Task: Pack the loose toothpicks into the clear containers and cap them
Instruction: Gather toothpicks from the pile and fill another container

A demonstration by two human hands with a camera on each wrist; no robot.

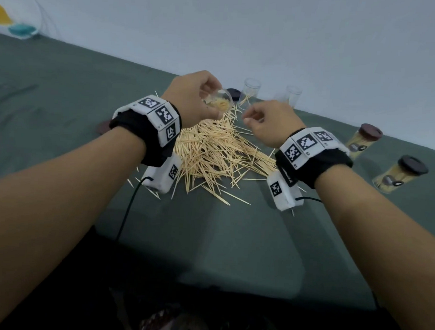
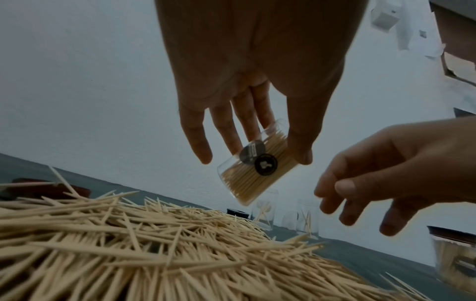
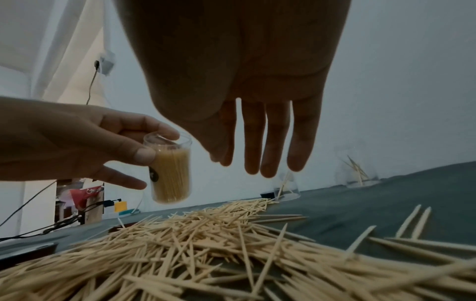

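Loose toothpicks [image 1: 212,154] lie heaped on the green table [image 1: 232,241] between both wrists. Above the pile, the left hand [image 1: 192,95] grips a clear container [image 3: 171,169], uncapped and packed full, between thumb and fingers. Beside it, the right hand [image 1: 266,122] hangs relaxed, holding nothing. Two capped containers [image 1: 361,143] stand far right; two nearly empty ones [image 1: 250,91] stand behind the pile.
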